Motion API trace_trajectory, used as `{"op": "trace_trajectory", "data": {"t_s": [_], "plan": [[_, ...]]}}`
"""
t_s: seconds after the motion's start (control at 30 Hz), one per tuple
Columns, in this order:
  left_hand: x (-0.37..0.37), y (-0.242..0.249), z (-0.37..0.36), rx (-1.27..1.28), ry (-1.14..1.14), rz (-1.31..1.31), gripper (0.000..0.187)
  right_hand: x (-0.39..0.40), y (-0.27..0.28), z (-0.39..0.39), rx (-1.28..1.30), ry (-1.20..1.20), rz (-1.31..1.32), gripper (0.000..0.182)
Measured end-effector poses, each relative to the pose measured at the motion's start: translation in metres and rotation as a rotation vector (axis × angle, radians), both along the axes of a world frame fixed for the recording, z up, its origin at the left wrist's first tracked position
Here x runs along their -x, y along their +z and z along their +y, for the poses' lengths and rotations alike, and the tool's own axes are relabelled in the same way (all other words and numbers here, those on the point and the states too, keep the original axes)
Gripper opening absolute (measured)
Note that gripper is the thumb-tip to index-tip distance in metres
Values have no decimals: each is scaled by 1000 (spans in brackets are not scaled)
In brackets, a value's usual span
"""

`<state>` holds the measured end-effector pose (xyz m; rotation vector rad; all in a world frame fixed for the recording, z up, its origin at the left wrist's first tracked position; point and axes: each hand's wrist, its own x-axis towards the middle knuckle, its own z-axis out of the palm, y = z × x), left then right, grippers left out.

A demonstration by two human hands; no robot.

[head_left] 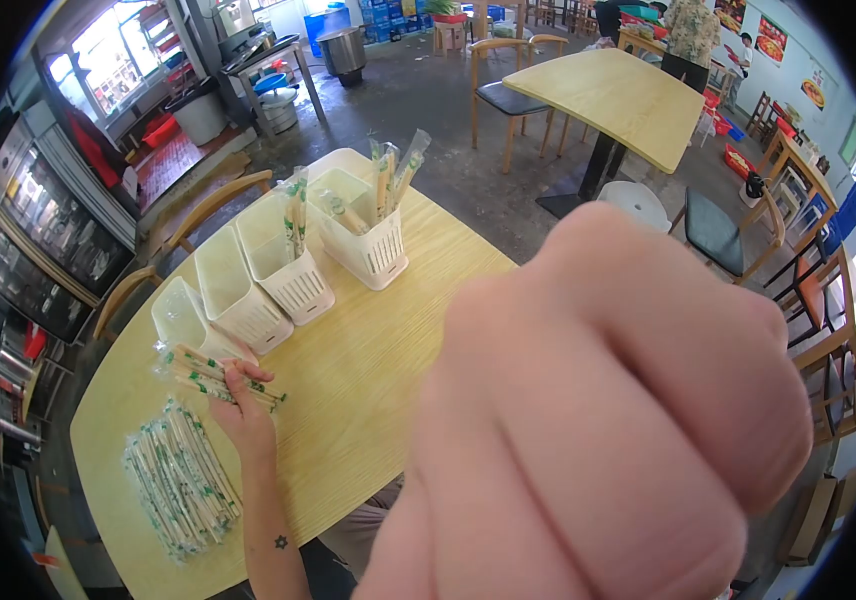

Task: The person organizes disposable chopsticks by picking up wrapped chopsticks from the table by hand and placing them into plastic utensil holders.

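My left hand (245, 415) is closed around a small bundle of plastic-wrapped chopsticks (198, 370) with green print, in front of the nearest white container. Very close to the camera, my right hand (598, 420) is curled into a fist; whatever its fingers might hold is hidden. On the table at lower left lies a pile of wrapped chopsticks (183, 480). Several white slotted plastic containers stand in a row. Some wrapped chopsticks (385, 185) stand in the farthest container (373, 262), and a few more (295, 215) in the container beside it (303, 290).
The yellow wooden table (348, 370) bears the containers and the pile. Wooden chairs (213, 210) touch its far left side. Beyond it are another table (613, 95), a round stool (633, 205) and a dark-seated chair (718, 235). People are at the back right.
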<state>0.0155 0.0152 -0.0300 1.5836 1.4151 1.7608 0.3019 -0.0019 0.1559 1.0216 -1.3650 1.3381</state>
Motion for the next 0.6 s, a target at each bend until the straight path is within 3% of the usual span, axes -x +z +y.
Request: {"op": "trace_trajectory", "data": {"t_s": [0.47, 0.6], "plan": [[-1, 4, -1, -16, 0, 128, 26, -6, -5, -2, 18, -27, -5, 24], [-6, 5, -3, 29, 34, 52, 26, -18, 3, -10, 19, -32, -7, 22]]}}
